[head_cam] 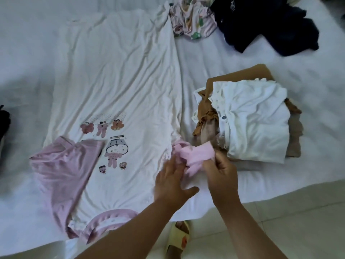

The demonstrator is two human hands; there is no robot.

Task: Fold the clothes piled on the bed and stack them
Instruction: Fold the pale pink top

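A cream nightdress (119, 75) with pink sleeves and cartoon prints lies spread flat on the white bed (224, 53), neck towards me. Its left pink sleeve (61, 165) is folded in over the body. Both hands work the right pink sleeve (194, 154) at the garment's right edge. My right hand (220, 174) pinches the bunched sleeve. My left hand (173, 182) holds the sleeve from the left with its thumb spread; its fingertips are hidden in the cloth. A stack of folded clothes (255, 120), white on top of tan, sits just right of the hands.
Unfolded clothes lie at the bed's far edge: a floral pink piece (192, 19) and a dark navy garment (265, 25). A dark object (3, 124) shows at the left edge. Tiled floor (298, 230) and my foot in a yellow slipper (179, 238) are below the bed's near edge.
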